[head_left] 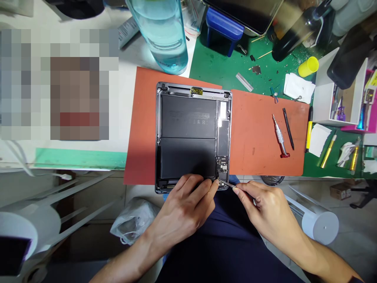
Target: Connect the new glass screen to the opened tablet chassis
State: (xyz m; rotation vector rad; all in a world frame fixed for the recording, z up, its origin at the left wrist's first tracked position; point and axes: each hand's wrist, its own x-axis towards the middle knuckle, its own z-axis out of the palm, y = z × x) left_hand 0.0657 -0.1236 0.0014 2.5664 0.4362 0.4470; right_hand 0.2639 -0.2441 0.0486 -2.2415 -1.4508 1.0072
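Note:
An opened tablet [193, 133] lies screenless on an orange mat [259, 133], showing two black battery cells and a narrow circuit board along its right side. My left hand [185, 208] rests on the tablet's near edge, its fingers pressed together at the lower right corner. My right hand [265, 208] pinches thin metal tweezers [226, 184], whose tip reaches into that same corner, next to my left fingertips.
A screwdriver with a red cap [279, 137] and a black pen-like tool [288, 127] lie on the mat's right part. A blue water bottle [161, 31] stands behind the tablet. A green mat [235, 67] holds small parts, a yellow cap [308, 67] and white wipes [299, 88].

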